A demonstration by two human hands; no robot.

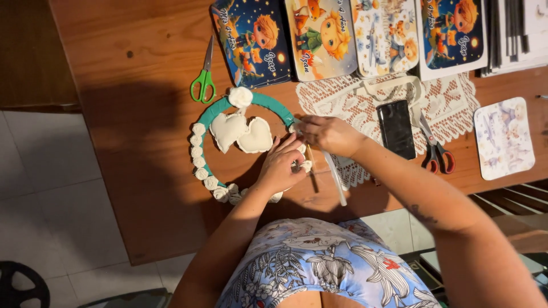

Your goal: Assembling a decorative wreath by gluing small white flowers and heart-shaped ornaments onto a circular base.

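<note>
A teal ring wreath (268, 101) lies on the wooden table (148, 68). Small cream fabric roses (199, 155) line its left and lower arc, and two padded cream hearts (242, 132) hang inside it. My left hand (279, 168) presses on the ring's right side, fingers spread over the roses there. My right hand (330, 134) pinches a white ribbon (337, 181) against the ring's upper right. The ribbon trails down toward the table's front edge. A thin wooden stick (312, 166) lies between my hands.
Green-handled scissors (204, 80) lie above the ring. A lace doily (365, 114) holds a black phone (397, 129); red-handled scissors (436, 149) lie beside it. Several illustrated picture boards (319, 37) line the far edge, and a pale square mat (503, 137) lies at right.
</note>
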